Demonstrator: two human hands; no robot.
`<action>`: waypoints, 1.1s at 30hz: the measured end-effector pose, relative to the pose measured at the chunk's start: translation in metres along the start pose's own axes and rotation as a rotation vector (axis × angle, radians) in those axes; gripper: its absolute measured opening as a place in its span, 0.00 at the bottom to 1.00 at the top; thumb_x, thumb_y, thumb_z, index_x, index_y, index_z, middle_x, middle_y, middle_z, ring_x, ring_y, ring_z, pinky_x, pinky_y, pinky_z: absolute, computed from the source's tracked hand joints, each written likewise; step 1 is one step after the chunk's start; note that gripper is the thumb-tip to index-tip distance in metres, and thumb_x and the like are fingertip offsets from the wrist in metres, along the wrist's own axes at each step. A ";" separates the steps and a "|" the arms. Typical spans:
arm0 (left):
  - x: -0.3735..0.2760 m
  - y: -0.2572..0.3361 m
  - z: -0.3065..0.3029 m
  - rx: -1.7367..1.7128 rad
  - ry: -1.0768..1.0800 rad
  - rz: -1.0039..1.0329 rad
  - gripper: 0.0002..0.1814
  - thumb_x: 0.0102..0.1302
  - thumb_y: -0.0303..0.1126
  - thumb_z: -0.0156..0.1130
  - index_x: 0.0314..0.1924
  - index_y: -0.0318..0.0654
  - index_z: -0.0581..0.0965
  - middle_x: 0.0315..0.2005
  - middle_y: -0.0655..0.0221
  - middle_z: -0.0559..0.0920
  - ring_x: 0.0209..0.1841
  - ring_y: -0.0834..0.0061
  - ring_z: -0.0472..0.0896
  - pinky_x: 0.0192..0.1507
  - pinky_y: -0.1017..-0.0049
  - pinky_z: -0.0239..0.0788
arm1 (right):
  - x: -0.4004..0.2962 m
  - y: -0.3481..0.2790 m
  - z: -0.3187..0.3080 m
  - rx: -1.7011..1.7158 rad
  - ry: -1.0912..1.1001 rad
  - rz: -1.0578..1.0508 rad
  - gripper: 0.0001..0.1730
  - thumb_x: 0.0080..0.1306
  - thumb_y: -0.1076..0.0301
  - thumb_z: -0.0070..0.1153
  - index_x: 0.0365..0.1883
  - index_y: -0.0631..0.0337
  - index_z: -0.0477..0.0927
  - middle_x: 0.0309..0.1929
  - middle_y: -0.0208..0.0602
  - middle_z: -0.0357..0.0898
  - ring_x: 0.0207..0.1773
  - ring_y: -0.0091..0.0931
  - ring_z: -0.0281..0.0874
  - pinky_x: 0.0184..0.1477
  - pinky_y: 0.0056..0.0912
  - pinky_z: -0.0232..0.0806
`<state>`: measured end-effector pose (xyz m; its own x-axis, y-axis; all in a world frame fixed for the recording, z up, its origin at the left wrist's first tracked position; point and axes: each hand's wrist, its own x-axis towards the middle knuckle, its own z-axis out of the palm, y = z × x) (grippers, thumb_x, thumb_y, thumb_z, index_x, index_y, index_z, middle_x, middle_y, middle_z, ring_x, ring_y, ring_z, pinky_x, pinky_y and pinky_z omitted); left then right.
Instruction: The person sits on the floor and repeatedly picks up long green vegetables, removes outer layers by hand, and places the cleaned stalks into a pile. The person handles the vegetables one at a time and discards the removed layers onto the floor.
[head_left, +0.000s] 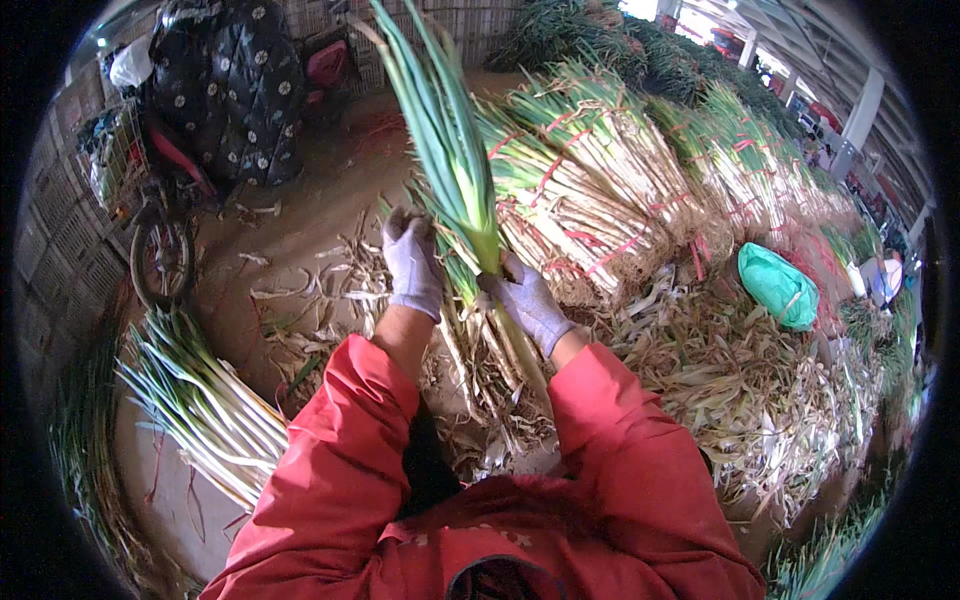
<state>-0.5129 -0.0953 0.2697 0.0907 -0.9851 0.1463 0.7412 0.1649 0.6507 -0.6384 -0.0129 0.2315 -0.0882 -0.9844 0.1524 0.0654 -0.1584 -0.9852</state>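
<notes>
Both my hands wear pale fabric gloves. My right hand (527, 301) is closed around the stalk of a large leek-like green onion (482, 240), just below where its leaves fan out. Its broad green leaves point away from me and its stalk slants down past my right wrist. My left hand (414, 262) is beside the leaves, fingers curled; whether it grips a leaf is hidden. Beneath my hands lie unpeeled green onions (457, 352) with brown, dry skins. At the left, next to my sleeve, rests a pile of cleaned green onions (225, 420) with white stalks.
Bundles of green onions tied with red bands (592, 180) stand ahead to the right. A heap of peeled dry skins (735, 382) covers the right side, with a green plastic bag (778, 286) behind it. A wheeled vehicle's tire (161, 259) stands at the left, near stacked crates (64, 225).
</notes>
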 end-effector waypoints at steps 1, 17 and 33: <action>0.002 0.006 -0.007 0.023 0.105 0.009 0.18 0.52 0.21 0.50 0.46 0.34 0.66 0.28 0.71 0.72 0.28 0.81 0.69 0.29 0.82 0.62 | -0.002 -0.006 0.003 -0.199 0.040 0.003 0.25 0.55 0.68 0.52 0.51 0.61 0.63 0.34 0.34 0.73 0.26 0.21 0.70 0.27 0.24 0.64; 0.009 0.010 -0.009 -0.481 -0.466 -0.472 0.22 0.59 0.44 0.49 0.47 0.36 0.65 0.38 0.60 0.73 0.41 0.62 0.71 0.49 0.61 0.61 | -0.004 -0.024 0.008 -0.202 -0.020 0.015 0.29 0.51 0.66 0.57 0.49 0.69 0.63 0.36 0.33 0.72 0.35 0.18 0.68 0.39 0.17 0.61; 0.002 0.006 -0.013 -0.078 -0.385 -0.385 0.14 0.60 0.39 0.50 0.40 0.37 0.67 0.29 0.69 0.71 0.31 0.75 0.70 0.35 0.76 0.65 | 0.022 -0.040 0.037 -0.319 0.244 -0.218 0.08 0.57 0.68 0.51 0.28 0.64 0.73 0.23 0.28 0.71 0.27 0.16 0.63 0.31 0.18 0.60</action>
<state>-0.5000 -0.0967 0.2641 -0.4356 -0.8820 0.1800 0.7214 -0.2225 0.6558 -0.6060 -0.0306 0.2768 -0.2997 -0.8779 0.3736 -0.2870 -0.2905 -0.9128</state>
